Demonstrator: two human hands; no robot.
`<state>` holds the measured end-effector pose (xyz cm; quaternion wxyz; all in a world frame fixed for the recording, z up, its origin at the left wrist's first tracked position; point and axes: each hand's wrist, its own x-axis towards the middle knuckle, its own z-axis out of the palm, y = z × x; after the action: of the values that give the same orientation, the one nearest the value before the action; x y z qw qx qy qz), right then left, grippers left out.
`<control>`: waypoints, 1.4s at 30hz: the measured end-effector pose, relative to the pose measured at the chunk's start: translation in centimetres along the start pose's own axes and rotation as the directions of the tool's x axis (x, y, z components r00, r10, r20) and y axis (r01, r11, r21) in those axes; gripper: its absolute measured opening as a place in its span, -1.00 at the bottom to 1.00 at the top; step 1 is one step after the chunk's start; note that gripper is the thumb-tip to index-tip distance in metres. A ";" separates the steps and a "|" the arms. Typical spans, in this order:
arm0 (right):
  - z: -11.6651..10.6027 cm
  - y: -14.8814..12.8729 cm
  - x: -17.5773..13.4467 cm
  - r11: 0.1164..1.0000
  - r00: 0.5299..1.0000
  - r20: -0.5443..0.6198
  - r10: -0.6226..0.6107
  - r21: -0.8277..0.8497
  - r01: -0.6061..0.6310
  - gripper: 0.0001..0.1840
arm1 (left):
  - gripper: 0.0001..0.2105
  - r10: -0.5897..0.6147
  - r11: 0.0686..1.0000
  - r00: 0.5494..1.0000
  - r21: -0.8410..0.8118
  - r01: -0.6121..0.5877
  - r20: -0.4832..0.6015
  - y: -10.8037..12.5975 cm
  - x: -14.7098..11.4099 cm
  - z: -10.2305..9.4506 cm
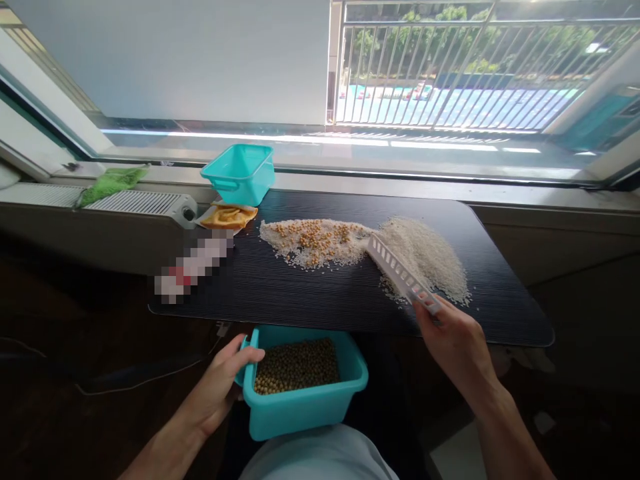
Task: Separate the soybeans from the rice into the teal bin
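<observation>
My left hand (225, 373) grips the handle end of a turquoise plastic bin (305, 413), held below the table's front edge. Inside the bin lie many round yellow-brown beans (295, 367) that look like soybeans. My right hand (455, 333) holds one end of a white slotted plastic strip (400, 270). The strip's far end touches the tabletop grains, between two piles. On its left is a pile of white rice (280, 233) with orange-yellow beans (320, 235) scattered over it. To its right spreads a larger pile of plain white rice (425, 250).
Both piles lie on a dark table (300, 300). A second turquoise bin (240, 177) stands at the back left, near an opened orange packet (227, 217) and a blurred-out item (193, 270). A green bag (113, 183) rests on the radiator (145, 203). The window sill (350, 179) runs behind.
</observation>
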<state>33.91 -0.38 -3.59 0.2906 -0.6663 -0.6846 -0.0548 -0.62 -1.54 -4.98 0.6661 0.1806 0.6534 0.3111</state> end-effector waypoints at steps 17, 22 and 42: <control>1.1 -3.2 2.7 0.926 0.962 0.254 -0.104 0.376 0.001 -0.70 | -0.61 -0.012 1.000 0.999 -0.001 0.012 0.037 -0.1 0.1 1.1; 2.2 -3.0 3.2 0.917 0.967 0.235 -0.102 0.399 0.000 -0.74 | -0.62 0.005 1.000 0.998 -0.010 -0.004 0.067 -0.4 0.5 0.9; 1.4 -3.2 3.1 0.914 0.956 0.269 -0.117 0.405 -0.002 -0.75 | -0.65 0.027 0.999 0.998 -0.029 -0.025 0.062 0.0 0.4 0.3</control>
<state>30.62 2.65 -2.32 0.3164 -0.5727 -0.7356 0.1753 -0.35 -1.27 -5.22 0.6846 0.1894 0.6253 0.3232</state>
